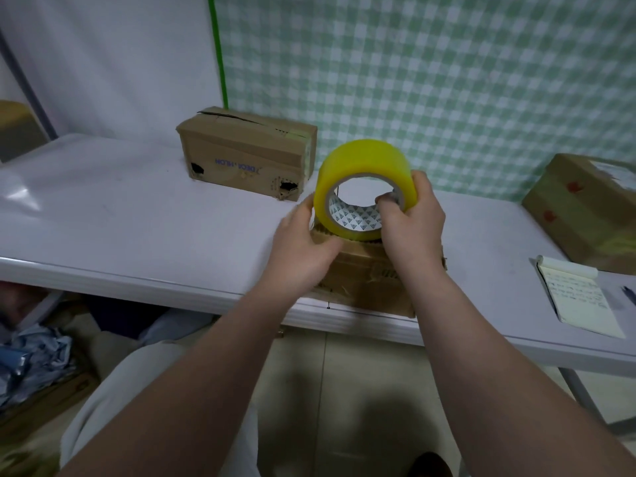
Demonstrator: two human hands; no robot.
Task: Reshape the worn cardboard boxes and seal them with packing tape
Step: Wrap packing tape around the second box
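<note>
The glossy yellow packing-tape roll (364, 166) has a white inner core (354, 220) printed with small repeating triangles, apparently blue-grey. The rectangular brown cardboard box (241, 156) carries blue lettering. The second brown cardboard carton (578, 208) bears red marks. The hanging fabric backdrop (447, 80) is green-and-white check. The flat tabletop (120, 215) is plain white.

The brown box (246, 153) at eleven o'clock shows upside-down blue letters "DECA HLON"; the notepad (581, 297) writing at four o'clock is too small to read.
</note>
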